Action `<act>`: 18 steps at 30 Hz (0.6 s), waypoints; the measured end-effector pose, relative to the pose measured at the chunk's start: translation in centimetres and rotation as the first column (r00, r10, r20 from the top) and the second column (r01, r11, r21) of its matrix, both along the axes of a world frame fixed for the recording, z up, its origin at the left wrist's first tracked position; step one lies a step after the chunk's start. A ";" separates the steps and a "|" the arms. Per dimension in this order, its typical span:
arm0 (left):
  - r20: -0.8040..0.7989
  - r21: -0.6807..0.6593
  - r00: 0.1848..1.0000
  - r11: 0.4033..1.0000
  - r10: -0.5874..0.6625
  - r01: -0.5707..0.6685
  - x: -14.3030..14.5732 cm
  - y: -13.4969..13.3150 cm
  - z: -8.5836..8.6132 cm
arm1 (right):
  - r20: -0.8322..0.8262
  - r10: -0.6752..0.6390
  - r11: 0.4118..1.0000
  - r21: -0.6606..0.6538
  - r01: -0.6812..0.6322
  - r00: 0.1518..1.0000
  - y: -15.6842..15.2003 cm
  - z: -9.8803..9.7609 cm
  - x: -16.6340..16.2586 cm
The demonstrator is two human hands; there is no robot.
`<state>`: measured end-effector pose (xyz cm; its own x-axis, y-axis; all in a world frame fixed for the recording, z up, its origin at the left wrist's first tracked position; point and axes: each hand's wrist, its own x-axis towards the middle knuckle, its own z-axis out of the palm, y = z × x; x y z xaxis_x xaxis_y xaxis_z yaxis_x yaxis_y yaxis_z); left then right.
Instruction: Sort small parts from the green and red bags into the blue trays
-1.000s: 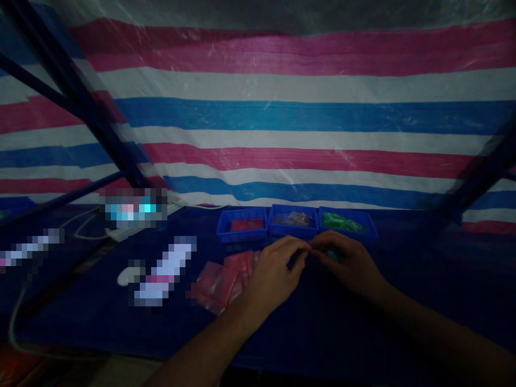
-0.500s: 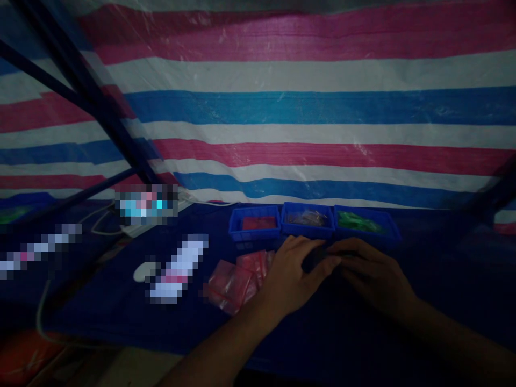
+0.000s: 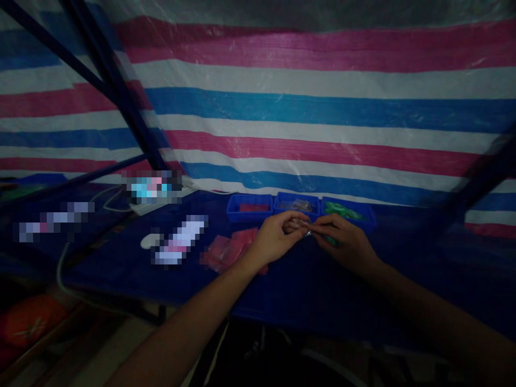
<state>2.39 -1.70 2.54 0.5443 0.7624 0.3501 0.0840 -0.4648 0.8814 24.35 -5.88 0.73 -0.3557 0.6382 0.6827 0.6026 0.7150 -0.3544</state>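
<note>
Both my hands meet over the table, just in front of three blue trays. My left hand is closed, its thumb and fingers curled round a small shiny clear plastic packet, mostly hidden. My right hand is closed too, its fingertips touching the near end of that packet. Something green shows under the right fingers, its shape too dark to make out. Pinkish-red clear zip bags lie in a loose pile beside my left forearm.
The left blue tray holds red pieces, the middle tray clear packets, and the right tray green plastic pieces. A white round object and a blurred-out bright strip lie leftward. Blue frame bars stand before a striped sheet.
The view has tilted and shifted, so the table shows smaller. My hands have come together at the fingertips, and a shiny clear packet and something green now show between them.
</note>
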 end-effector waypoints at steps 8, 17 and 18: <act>-0.108 0.221 0.987 0.971 0.118 -0.092 0.1 -0.1 0.7 | -0.385 -0.006 0.985 -0.160 -0.060 0.923 0.6 0.3 -0.4; -0.110 0.350 0.983 0.931 0.150 -0.103 0.2 -0.4 0.6 | -0.302 -0.055 0.978 -0.207 -0.009 0.952 0.7 0.2 -0.6; -0.115 0.380 0.979 0.918 0.168 -0.113 0.2 -0.4 0.6 | -0.306 -0.061 0.977 -0.214 -0.006 0.950 0.8 0.2 -0.6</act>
